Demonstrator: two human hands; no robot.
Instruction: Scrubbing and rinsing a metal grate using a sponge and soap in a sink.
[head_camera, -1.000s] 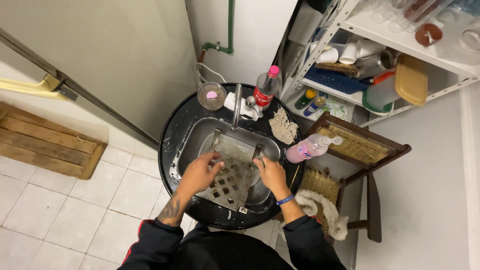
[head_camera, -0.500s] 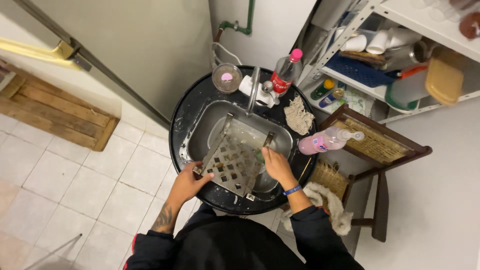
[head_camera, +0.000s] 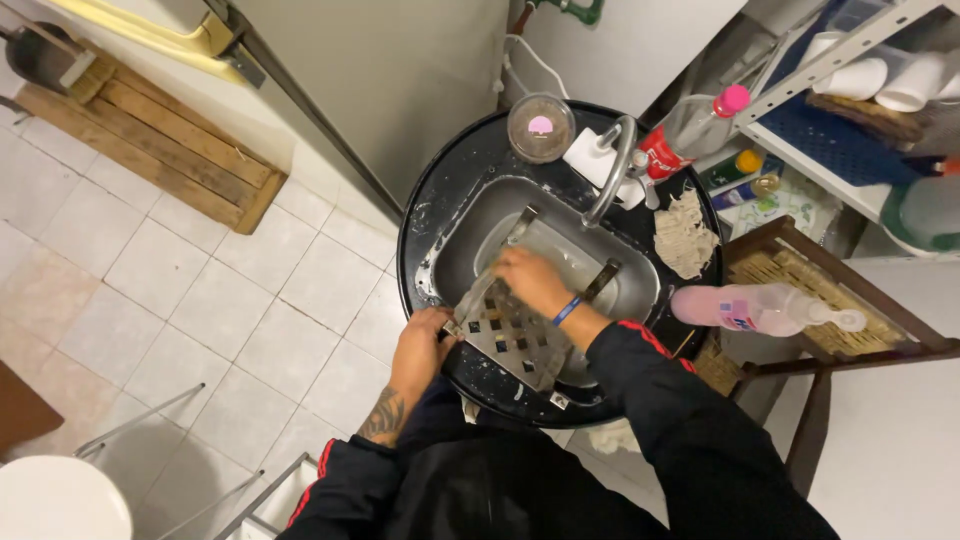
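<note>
With the left hand (head_camera: 425, 345) pinching the near-left edge of the perforated metal grate (head_camera: 505, 335) tilted over the sink (head_camera: 450, 235) and the right hand (head_camera: 528, 280) pressing curled fingers on its far end, the wet grate could slip and clang into the basin.

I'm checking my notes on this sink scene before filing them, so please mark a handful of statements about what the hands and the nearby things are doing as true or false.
1. The left hand grips the near left edge of the perforated metal grate. True.
2. The right hand rests on the pink spray bottle. False: it is on the grate, over the sink basin; the bottle lies apart, to the right.
3. The grate lies flat on the floor tiles. False: it is propped tilted in the basin.
4. A blue wristband is on the right wrist. True.
5. A clear round container with something pink inside sits on the black sink rim behind the faucet. True.
</note>
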